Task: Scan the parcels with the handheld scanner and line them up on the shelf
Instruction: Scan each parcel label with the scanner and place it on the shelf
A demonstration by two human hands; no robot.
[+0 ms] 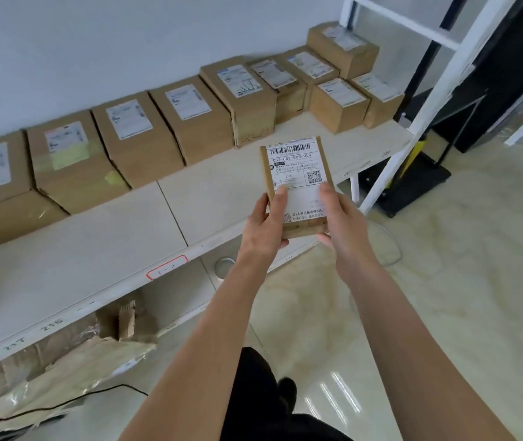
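Left hand [265, 222] and right hand [341, 218] gripping one small parcel [298, 183], above the shelf's [120, 249] front edge; boxes [145, 135] lining its back edge

At the frame's centre, the white label [298, 178] on the small parcel [296, 186] reads "052-052-E05-050" under a barcode, with "E05" lower down. At lower left, the shelf edge [94, 308] bears handwritten "216". Labels on the boxes behind are too blurred to read.
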